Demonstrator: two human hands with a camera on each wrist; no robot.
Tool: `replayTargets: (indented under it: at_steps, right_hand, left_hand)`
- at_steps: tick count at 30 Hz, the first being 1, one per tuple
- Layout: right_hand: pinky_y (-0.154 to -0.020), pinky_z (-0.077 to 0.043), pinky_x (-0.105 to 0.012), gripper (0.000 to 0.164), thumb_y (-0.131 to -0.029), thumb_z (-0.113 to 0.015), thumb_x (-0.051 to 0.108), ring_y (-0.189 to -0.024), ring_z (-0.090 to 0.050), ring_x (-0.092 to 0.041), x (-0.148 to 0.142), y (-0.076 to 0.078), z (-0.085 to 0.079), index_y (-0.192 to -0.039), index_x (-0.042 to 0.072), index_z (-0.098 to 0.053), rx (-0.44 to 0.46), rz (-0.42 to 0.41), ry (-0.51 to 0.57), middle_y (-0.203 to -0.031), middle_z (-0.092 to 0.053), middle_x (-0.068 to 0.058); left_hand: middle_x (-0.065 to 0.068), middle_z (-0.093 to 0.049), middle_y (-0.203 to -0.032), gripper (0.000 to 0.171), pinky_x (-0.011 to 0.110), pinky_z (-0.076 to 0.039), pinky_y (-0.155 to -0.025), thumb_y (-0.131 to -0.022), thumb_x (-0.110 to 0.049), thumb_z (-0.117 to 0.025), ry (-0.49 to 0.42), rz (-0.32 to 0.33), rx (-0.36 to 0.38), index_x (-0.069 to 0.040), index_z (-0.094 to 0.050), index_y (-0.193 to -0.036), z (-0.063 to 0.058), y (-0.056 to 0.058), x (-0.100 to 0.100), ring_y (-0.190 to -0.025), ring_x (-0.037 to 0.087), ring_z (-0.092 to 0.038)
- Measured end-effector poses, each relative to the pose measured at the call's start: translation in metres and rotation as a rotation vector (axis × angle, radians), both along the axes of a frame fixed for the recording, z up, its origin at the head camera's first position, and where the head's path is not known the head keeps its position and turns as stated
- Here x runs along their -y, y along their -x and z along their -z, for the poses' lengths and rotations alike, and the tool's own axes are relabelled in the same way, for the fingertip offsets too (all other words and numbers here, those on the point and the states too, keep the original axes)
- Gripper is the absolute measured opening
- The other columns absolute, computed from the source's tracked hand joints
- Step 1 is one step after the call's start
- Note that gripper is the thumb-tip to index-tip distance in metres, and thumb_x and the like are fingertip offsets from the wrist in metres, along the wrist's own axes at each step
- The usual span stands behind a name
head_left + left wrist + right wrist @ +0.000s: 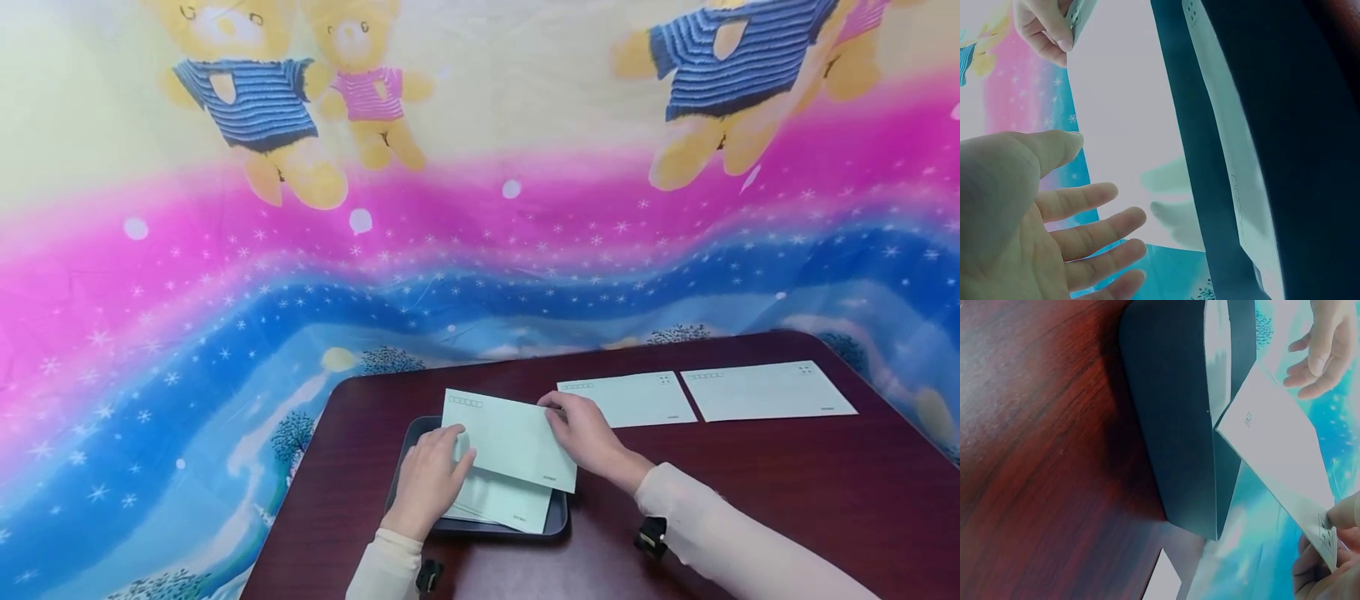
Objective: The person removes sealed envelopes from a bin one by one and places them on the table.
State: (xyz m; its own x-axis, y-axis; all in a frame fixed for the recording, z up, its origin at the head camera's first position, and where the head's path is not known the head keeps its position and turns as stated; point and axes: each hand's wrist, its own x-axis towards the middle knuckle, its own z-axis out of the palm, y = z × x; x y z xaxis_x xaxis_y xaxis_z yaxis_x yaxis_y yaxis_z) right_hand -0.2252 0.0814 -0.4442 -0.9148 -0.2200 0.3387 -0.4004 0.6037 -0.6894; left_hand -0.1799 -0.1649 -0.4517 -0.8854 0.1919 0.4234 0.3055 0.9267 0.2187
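Observation:
My right hand (588, 429) pinches a pale envelope (506, 442) at its right end, thumb on one face and fingers on the other. The envelope is raised and tilted over a dark tray (558, 518), with postcode boxes at its upper left. Beside its left edge is my left hand (429, 477), fingers spread; in the left wrist view the left hand (1041, 219) has a gap between its fingertips and the paper. More envelopes (506, 504) lie stacked in the tray, partly covered by the raised one.
Two similar envelopes lie side by side on the dark red wooden table: a nearer one (637, 404) partly behind my right hand, and another (768, 393) farther right. A printed cloth (480, 250) with bears and snowflakes hangs behind the table's back edge.

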Motion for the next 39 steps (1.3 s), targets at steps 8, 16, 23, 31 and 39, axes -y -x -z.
replayTargets:
  at_steps: [8, 16, 23, 31, 39]
  right_hand:
    - [-0.077, -0.049, -0.036, 0.019, -0.093, -0.052, 0.011, -0.096, -0.061, -0.015, -0.013, 0.001, 0.0, -0.106, 0.013, -0.067, -0.016, -0.004, -0.004, -0.101, -0.067, 0.0]
    - [-0.077, -0.05, -0.037, 0.02, -0.093, -0.052, 0.012, -0.096, -0.062, -0.017, -0.026, -0.001, -0.005, -0.105, 0.012, -0.068, -0.041, -0.006, -0.005, -0.104, -0.067, -0.002]
    - [-0.081, -0.049, -0.039, 0.02, -0.092, -0.054, 0.01, -0.099, -0.062, -0.018, -0.038, 0.0, -0.007, -0.107, 0.009, -0.067, -0.055, -0.015, -0.002, -0.105, -0.068, -0.003]
    - [-0.079, -0.05, -0.039, 0.02, -0.092, -0.054, 0.009, -0.098, -0.062, -0.018, -0.051, 0.0, -0.007, -0.107, 0.009, -0.067, -0.05, -0.013, -0.003, -0.104, -0.068, -0.004]
    - [-0.074, -0.05, -0.037, 0.02, -0.093, -0.053, 0.011, -0.091, -0.062, -0.015, -0.065, -0.001, -0.006, -0.107, 0.01, -0.067, -0.015, 0.004, 0.003, -0.102, -0.068, -0.003]
  left_hand:
    - [0.006, -0.066, -0.115, 0.043, 0.045, -0.048, -0.085, -0.089, -0.039, -0.059, -0.027, 0.024, 0.019, -0.011, -0.063, -0.121, -0.006, -0.001, -0.007, -0.106, 0.025, -0.059]
    - [0.005, -0.065, -0.117, 0.043, 0.046, -0.047, -0.088, -0.09, -0.039, -0.058, -0.016, 0.041, 0.035, -0.012, -0.062, -0.122, -0.008, 0.0, -0.013, -0.109, 0.025, -0.058]
    - [0.006, -0.064, -0.118, 0.044, 0.047, -0.047, -0.088, -0.09, -0.04, -0.056, -0.019, 0.049, 0.059, -0.012, -0.061, -0.124, -0.007, -0.001, -0.017, -0.11, 0.025, -0.057]
    - [0.006, -0.064, -0.118, 0.044, 0.046, -0.046, -0.088, -0.09, -0.04, -0.056, -0.007, 0.076, 0.053, -0.012, -0.061, -0.123, -0.006, -0.002, -0.025, -0.11, 0.024, -0.057]
    - [0.005, -0.065, -0.116, 0.043, 0.045, -0.047, -0.087, -0.09, -0.039, -0.057, 0.019, 0.09, 0.038, -0.011, -0.062, -0.122, -0.007, -0.002, -0.03, -0.109, 0.023, -0.057]
